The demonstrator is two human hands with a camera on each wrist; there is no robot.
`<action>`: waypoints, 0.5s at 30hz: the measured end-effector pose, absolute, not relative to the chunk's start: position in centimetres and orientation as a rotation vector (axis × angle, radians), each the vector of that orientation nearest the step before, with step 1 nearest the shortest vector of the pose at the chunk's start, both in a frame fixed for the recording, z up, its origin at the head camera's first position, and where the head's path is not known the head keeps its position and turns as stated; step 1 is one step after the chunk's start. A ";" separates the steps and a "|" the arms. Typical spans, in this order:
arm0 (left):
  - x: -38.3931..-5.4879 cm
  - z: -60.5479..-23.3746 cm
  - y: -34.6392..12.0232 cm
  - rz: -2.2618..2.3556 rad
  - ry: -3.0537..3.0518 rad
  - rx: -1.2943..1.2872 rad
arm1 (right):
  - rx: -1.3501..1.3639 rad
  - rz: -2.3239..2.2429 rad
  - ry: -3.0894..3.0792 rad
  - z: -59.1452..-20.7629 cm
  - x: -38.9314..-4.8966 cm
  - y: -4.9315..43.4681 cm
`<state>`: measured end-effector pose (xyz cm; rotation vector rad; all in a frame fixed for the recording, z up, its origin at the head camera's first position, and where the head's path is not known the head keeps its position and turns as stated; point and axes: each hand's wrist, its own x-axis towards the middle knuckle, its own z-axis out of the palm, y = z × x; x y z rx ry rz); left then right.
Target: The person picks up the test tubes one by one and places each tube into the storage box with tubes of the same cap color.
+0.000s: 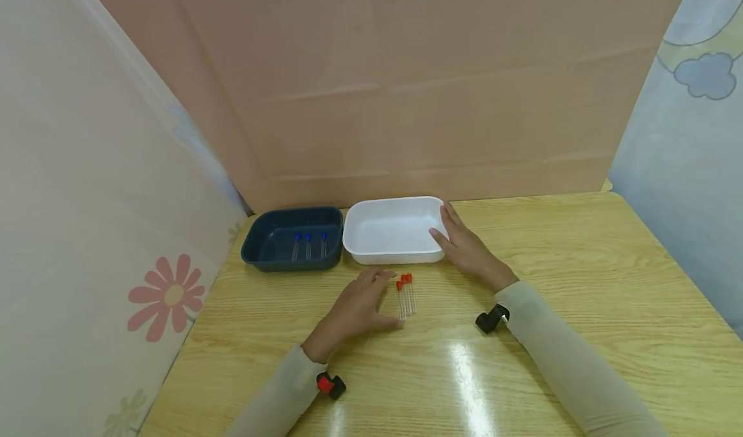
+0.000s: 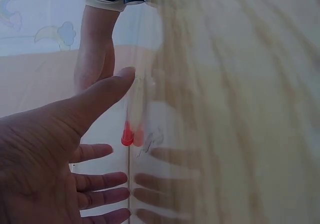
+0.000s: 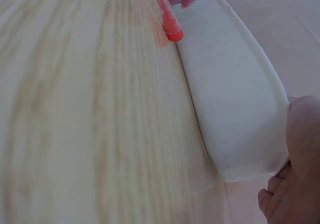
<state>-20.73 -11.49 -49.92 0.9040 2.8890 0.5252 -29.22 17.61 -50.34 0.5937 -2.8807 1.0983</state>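
Observation:
Three slim clear tubes with red caps (image 1: 407, 295) lie side by side on the table, in front of a white plastic basin (image 1: 395, 225). My left hand (image 1: 358, 307) is just left of them, thumb and fingers spread apart on either side, nothing held. In the left wrist view a red cap (image 2: 127, 136) shows beyond the spread fingers (image 2: 102, 181). My right hand (image 1: 471, 251) grips the right end of the white basin, its thumb over the rim and its fingers along the outside. The right wrist view shows curled fingers at the basin's end wall.
A dark blue basin (image 1: 264, 264) stands directly left of the white one. Inside it lie three clear tubes with blue caps (image 1: 308, 238). Behind both basins rises a brown panel (image 1: 383, 102), and printed fabric (image 1: 87, 198) hangs along the left side.

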 end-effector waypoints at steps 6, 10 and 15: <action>-20.9 -50.4 -10.9 0.455 2.899 0.908 | 0.589 1.115 -2.872 -50.6 -29.2 17.6; -20.9 -50.4 -10.6 0.409 2.899 0.909 | 0.586 1.131 -2.866 -50.6 -29.2 17.7; -21.0 -50.4 -10.5 0.380 2.903 0.915 | 0.583 1.127 -2.868 -50.5 -29.2 17.7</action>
